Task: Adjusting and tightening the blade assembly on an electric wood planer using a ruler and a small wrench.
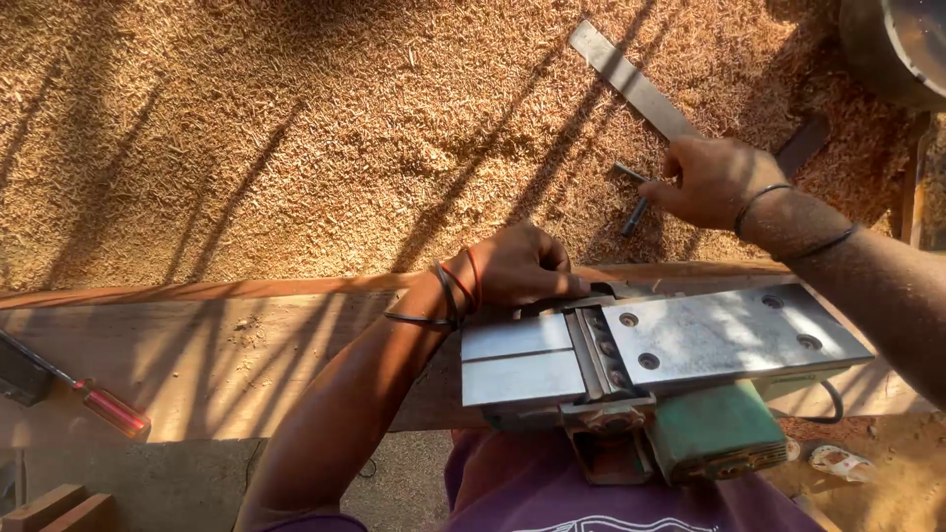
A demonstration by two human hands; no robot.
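**A:** Item one, the electric planer (660, 374)?

**B:** Lying sole-up across the wooden bench (227, 355), just in front of the person's body. Metal sole plates, green housing beneath, cutter drum showing in the gap between the plates. Judged heavy and rigid; it looks stable resting on its back. The sole is smooth metal and likely slick, so the better hold would be the green body or the plate edges, keeping clear of the blades in the drum slot.

**A:** Left hand (517, 266)?

**B:** Resting on the far edge of the planer beside the drum. Fingers curled down and closed against the tool's edge, bracing it. Whether they pinch any small part I cannot tell.

**A:** Right hand (711, 182)?

**B:** Out over the wood shavings (296, 138) beyond the bench. Fingers bunched, tips closed on a small dark bent key (634, 202), one end of it down in the shavings. Light, stiff, thin; easily lost in the litter if dropped.

**A:** Sundries?

**B:** Flat metal strip (631, 84) lying in the shavings past the right hand; red-handled screwdriver (103, 406) at the bench's left end, well apart.
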